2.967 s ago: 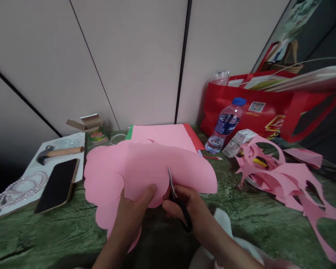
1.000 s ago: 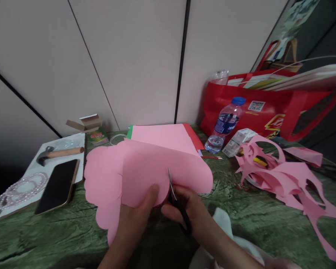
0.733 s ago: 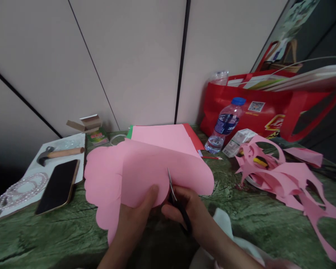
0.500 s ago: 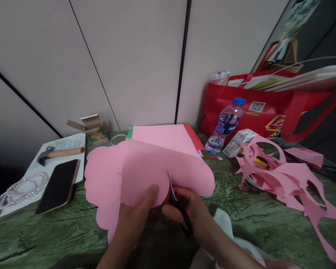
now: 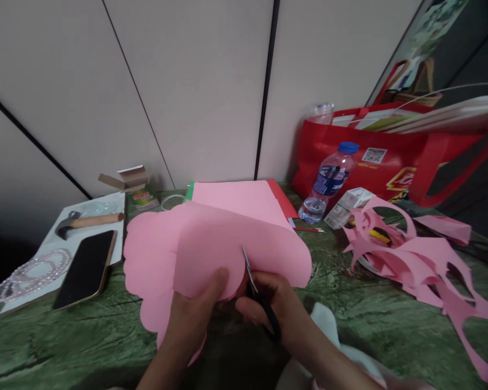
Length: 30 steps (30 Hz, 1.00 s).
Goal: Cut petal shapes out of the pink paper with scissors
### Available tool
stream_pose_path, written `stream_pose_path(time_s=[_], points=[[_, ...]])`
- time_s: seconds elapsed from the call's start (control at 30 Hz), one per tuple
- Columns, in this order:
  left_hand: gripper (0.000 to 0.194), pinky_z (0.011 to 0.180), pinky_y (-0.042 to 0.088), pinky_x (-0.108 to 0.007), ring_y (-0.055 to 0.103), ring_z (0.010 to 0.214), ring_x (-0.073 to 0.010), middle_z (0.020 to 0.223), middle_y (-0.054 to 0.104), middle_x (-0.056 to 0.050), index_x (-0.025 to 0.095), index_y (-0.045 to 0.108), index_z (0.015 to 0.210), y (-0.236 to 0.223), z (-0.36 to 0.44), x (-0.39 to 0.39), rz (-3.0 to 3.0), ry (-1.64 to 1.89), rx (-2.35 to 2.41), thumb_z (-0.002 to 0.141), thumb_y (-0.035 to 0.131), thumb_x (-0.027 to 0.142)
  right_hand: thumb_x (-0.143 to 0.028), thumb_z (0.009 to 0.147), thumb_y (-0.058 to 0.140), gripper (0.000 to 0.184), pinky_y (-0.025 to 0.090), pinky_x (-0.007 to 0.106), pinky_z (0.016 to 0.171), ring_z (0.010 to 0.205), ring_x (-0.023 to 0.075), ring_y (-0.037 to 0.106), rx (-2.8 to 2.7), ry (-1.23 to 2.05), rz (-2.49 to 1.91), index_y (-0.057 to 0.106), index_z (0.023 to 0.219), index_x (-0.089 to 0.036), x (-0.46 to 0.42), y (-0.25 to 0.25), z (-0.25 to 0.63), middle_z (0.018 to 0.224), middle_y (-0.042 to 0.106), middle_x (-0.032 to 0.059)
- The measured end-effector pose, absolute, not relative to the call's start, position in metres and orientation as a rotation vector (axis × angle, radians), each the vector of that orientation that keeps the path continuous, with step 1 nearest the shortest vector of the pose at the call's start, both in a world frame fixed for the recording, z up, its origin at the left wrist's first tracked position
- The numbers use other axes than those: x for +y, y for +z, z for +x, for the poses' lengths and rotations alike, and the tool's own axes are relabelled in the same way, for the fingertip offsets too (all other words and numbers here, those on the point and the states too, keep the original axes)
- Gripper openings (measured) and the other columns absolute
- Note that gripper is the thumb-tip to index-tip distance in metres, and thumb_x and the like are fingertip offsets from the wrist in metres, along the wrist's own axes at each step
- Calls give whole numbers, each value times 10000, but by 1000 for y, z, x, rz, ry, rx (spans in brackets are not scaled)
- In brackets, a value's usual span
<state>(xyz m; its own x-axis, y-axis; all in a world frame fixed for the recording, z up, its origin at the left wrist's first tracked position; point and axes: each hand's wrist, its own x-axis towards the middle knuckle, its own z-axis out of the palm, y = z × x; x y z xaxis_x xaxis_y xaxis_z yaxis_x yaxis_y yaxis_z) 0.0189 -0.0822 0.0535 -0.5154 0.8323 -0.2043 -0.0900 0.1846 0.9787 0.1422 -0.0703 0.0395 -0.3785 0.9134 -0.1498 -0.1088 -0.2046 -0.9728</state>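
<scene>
On my remote head-camera feed, my left hand [image 5: 195,309] pinches a pink paper sheet [image 5: 211,244] overlapping scallop-edged pink paper [image 5: 148,254], while my right hand [image 5: 282,300] holds black-handled scissors [image 5: 270,315], blades at the sheet. Pink offcuts [image 5: 418,254] heap right on a green table [image 5: 85,341], near a bottle [image 5: 329,181] before a red bag [image 5: 360,173]; a hammer [image 5: 97,220] lies left.

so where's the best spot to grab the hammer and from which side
Probably mid-way along the wooden handle, coming down from above: the hammer lies on the white board with its metal head to the left and the handle pointing right. The phone lies close on the near side, so a low reach from there looks more awkward.
</scene>
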Motion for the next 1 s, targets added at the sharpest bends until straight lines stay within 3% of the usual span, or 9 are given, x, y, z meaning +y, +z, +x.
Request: stream_pose_path(time_s=[0.17, 0.37, 0.63, 0.83, 1.0], points=[[499, 768, 496, -378, 618, 875, -258, 950, 668, -121, 118, 581, 1006, 48, 16, -81, 693, 1473, 1637, 577, 733, 323, -399, 547, 773, 342, 253, 211, 419, 425, 71, 368, -1267, 1678, -1018, 539, 559, -150, -71, 38, 141, 447, 478, -56], [459, 781, 487, -361, 608, 902, -248, 943, 668, -106, 128, 579, 1010, 52, 18, -81, 710, 1480, 1650, 604, 709, 297, -407, 548, 770, 349, 248, 210, 401, 402, 67, 362, -1265, 1675, -1033, 534, 557, -150, -71, 38, 141, 425, 462, -62], [411, 646, 505, -304, 622, 805, -225, 884, 677, -91, 129, 594, 948, 54, 19, -81, 733, 1498, 1593, 597, 706, 309, -428, 562, 752, 349, 272, 211, 383, 370, 67, 356, -1261, 1683, -1039, 536, 562, -154, -71, 37, 141, 388, 420, -78], [504, 614, 493, -299, 603, 802, -213, 908, 655, -72, 147, 561, 1022, 47, 14, -80, 700, 1487, 1554, 587, 724, 343, -411, 564, 752, 333, 286, 205, 375, 373, 68, 373, -1250, 1696, -1044, 538, 571, -156, -71, 36, 141, 399, 438, -77], [406, 492, 452, -253, 571, 645, -155, 801, 632, -21, 158, 560, 929, 47, 13, -80, 711, 1489, 1503, 601, 718, 339, -435, 581, 738, 344, 288, 204, 366, 361, 63, 373, -1255, 1696, -1005, 535, 571, -158, -71, 31, 141, 401, 430, -78]])
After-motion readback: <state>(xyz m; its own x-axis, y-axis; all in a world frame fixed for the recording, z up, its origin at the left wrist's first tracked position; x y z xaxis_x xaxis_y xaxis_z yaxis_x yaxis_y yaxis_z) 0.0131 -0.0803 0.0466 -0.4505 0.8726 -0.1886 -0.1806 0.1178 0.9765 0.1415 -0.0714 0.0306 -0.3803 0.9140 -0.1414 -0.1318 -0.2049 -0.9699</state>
